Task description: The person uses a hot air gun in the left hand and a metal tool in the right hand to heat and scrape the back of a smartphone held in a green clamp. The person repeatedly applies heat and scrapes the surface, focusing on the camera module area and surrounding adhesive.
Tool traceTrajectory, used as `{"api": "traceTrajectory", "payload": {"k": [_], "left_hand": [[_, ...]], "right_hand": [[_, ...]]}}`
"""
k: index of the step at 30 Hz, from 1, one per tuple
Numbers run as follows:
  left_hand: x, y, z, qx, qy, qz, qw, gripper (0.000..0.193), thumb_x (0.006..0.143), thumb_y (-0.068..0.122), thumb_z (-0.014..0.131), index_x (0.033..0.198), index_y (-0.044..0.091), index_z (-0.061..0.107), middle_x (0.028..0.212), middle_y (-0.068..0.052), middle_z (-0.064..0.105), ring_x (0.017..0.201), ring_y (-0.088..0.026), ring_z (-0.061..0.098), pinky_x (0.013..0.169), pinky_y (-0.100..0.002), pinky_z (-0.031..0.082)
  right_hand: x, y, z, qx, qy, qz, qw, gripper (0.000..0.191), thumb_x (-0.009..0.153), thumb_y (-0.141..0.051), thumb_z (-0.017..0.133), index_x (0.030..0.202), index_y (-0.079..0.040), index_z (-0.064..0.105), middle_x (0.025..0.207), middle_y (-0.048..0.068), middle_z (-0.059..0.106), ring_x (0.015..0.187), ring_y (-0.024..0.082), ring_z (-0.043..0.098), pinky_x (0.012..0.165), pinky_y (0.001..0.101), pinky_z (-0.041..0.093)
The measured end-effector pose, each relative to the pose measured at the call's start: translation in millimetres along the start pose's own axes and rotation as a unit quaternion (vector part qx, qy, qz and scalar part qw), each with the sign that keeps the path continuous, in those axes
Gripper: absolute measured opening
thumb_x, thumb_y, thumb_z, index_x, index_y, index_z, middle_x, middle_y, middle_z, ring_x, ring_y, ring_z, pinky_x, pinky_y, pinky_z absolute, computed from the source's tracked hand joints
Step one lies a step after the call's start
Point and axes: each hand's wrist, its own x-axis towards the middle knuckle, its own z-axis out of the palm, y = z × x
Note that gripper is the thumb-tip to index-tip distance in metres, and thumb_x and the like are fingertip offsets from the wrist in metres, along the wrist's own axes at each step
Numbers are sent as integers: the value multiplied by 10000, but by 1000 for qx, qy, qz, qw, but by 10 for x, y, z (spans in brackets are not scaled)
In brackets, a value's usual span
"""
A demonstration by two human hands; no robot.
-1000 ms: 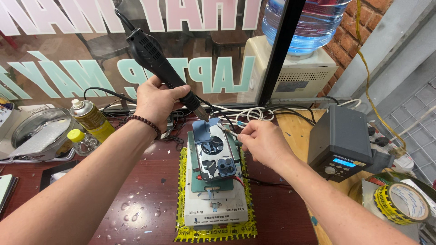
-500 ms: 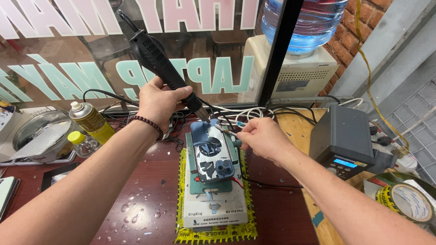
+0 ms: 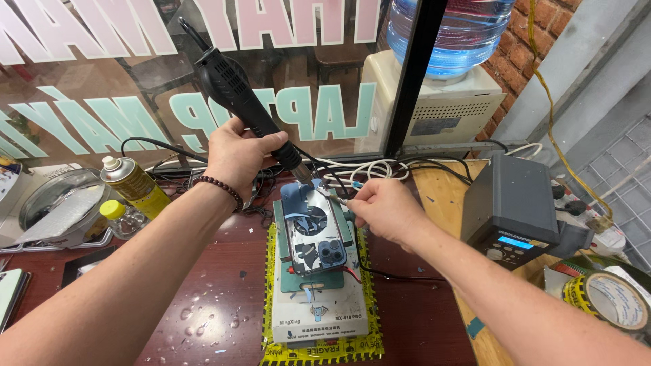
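Observation:
My left hand [image 3: 239, 153] grips a black hot-air gun [image 3: 239, 102], its nozzle angled down at the top end of a phone [image 3: 313, 234]. The phone lies with its back up, camera cluster toward me, on a white and green heating fixture [image 3: 319, 308]. My right hand [image 3: 384, 211] pinches thin tweezers [image 3: 331, 196] whose tips meet the phone's top edge just under the nozzle. A bead bracelet circles my left wrist.
A grey soldering station [image 3: 512, 210] stands at the right, a tape roll [image 3: 614, 298] beyond it. A yellow spray can [image 3: 133, 184] and small bottle [image 3: 121, 218] stand left, by a round tray [image 3: 51, 207]. Cables [image 3: 373, 169] run behind the fixture. A water dispenser [image 3: 441, 88] stands behind glass.
My view has shifted slightly. The hot-air nozzle and the tweezers have stayed at the phone's top edge; both hands hold almost the same pose.

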Motion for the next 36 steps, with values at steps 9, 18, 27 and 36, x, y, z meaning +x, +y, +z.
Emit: {"api": "traceTrajectory", "payload": {"k": [9,18,27,36], "left_hand": [[-15,24,25,17,6,2,1000,261,841,-10,764,1069,16,641,964,-68,723,879,-186,758,770,-313,690],[-12,28,-37,18,1,-3,1000,255,843,-2,756,1067,27,637,969,-67,741,891,-183,761,779,-311,684],[53,-36,84,-4,-15,18,1000,273,830,-18,765,1071,3,639,957,-78,746,853,-188,766,727,-315,680],[61,-63,77,-11,-14,25,1000,288,830,-19,775,1081,10,637,958,-69,743,850,-183,760,726,-313,677]], "right_hand": [[99,76,-43,-137,35,-139,980,164,837,-191,758,846,-30,727,727,90,773,633,147,734,612,307,558],[58,39,40,-111,27,-63,991,162,879,-200,713,873,-39,695,733,93,761,654,183,738,594,360,559],[93,119,33,4,-6,-25,1000,140,900,-185,732,909,-45,724,714,66,715,495,101,530,444,287,409],[224,213,-167,242,-143,123,952,140,939,-158,684,896,-52,603,744,63,591,414,41,331,355,223,185]]}}
